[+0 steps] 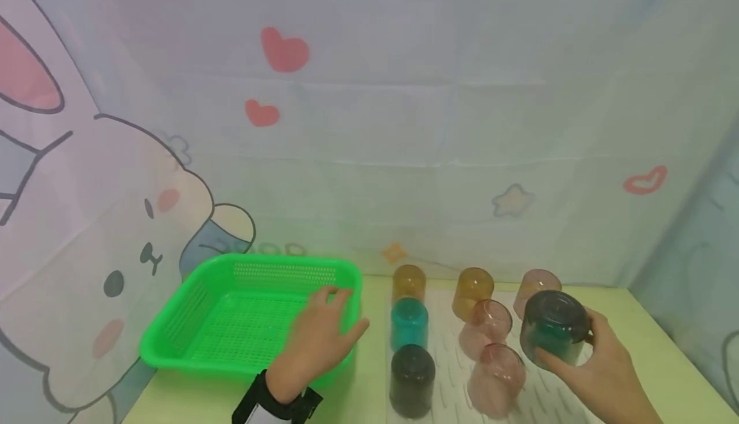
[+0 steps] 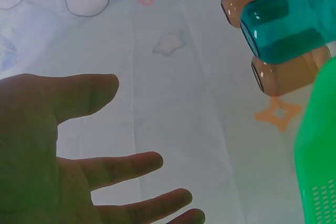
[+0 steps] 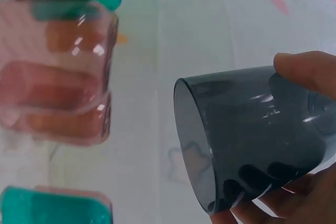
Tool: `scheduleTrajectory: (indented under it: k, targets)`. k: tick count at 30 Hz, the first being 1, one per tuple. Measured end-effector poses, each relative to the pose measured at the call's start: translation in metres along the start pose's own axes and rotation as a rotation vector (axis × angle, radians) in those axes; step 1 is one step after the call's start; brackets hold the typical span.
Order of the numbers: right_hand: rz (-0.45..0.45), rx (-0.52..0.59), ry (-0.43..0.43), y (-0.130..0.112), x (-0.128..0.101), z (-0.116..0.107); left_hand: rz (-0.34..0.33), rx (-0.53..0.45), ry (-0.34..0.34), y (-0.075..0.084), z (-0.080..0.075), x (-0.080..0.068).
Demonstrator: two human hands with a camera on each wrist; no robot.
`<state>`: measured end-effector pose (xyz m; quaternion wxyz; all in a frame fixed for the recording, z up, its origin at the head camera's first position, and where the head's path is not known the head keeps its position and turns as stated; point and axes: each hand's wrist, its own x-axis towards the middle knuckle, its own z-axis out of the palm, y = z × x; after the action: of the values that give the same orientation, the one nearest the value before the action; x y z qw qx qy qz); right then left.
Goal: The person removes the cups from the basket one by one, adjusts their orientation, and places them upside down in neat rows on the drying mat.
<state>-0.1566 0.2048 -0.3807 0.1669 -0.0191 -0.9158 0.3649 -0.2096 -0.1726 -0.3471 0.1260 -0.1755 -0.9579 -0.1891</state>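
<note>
**Grey cup lifted, other hand at the basket**

The right hand [image 1: 600, 363] grips a smooth, see-through grey plastic cup [image 1: 553, 328], tilted, above the ridged white mat [image 1: 548, 392]. The thumb lies on one side of the cup and the fingers curl round the other, showing through the wall in the right wrist view. The left hand [image 1: 314, 340] rests with relaxed, spread fingers on the rim of the green mesh basket [image 1: 231, 315]. Other upturned cups [image 1: 411, 379] stand on the mat; those behind are partly hidden.
</note>
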Motion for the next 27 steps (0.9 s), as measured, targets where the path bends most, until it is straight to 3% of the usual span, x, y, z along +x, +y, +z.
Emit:
scheduleTrajectory:
  k: [9, 19, 23, 27]
  targets:
    - [0.154, 0.019, -0.17, 0.044, -0.004, -0.014, -0.045, 0.038, -0.009, -0.017, -0.003, -0.01]
    - [0.165, -0.102, -0.284, 0.067, -0.002, -0.018, -0.088, 0.037, -0.022, -0.021, 0.0, -0.015]
    - [0.195, -0.124, -0.367, 0.075, 0.001, -0.016, -0.078, 0.036, -0.025, -0.018, -0.001, -0.015]
    - [0.209, -0.138, -0.397, 0.084, 0.001, -0.013, -0.071, 0.021, -0.032, -0.014, 0.001, -0.015]
